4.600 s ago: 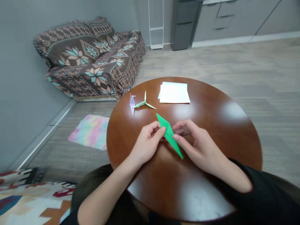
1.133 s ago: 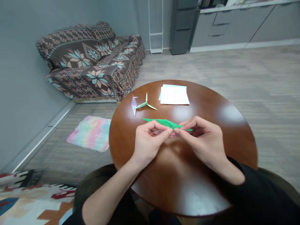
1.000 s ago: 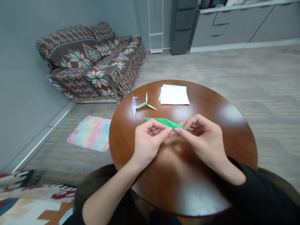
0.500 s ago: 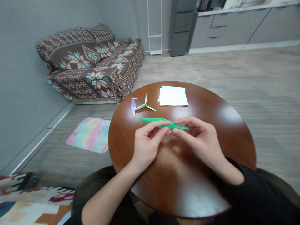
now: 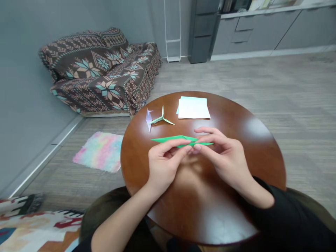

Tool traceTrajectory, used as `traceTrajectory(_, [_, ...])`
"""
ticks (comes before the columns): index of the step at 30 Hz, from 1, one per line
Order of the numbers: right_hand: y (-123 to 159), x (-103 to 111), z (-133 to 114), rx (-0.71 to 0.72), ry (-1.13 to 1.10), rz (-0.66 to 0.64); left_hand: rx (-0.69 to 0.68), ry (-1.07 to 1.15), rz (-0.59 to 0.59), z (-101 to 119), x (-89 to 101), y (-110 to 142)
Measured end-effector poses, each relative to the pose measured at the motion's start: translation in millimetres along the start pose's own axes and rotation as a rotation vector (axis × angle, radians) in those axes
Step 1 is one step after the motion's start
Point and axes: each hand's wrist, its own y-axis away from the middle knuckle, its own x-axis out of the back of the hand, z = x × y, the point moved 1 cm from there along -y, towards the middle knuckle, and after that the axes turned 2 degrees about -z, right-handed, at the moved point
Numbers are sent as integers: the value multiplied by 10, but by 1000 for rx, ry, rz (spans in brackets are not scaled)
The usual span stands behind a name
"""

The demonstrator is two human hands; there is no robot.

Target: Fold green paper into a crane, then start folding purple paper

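A long, narrow piece of folded green paper, pointed at both ends, is held level above the table. My left hand pinches its middle between thumb and fingers. Close beside it, my right hand grips the paper's right part with thumb and forefingers, one finger lifted off. Fingers hide the paper's centre. Beyond my hands lie a pale green folded paper piece with three thin arms and a lilac folded paper bird, almost touching each other.
A stack of paper sheets lies near the far edge of the round brown table. A patterned sofa stands at the back left. A fluffy pastel mat is on the floor.
The green paper's left tip has dropped slightly and swung a little left. A finger of my right hand has lifted away from the paper.
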Motion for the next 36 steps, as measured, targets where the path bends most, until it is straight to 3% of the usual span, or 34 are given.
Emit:
traceTrajectory(8, [7, -18, -16, 2, -36, 7, 14, 41, 4, -14, 3, -24])
traceTrajectory(16, [4, -9, 45, -203, -292, -44, -65, -60, 33, 21, 0, -13])
traceTrajectory(23, [18, -29, 13, -170, -315, -22, -108, -16, 31, 21, -21, -15])
traceTrajectory(36, [43, -23, 45, -160, -367, -2, -4, 137, 12, -51, -16, -31])
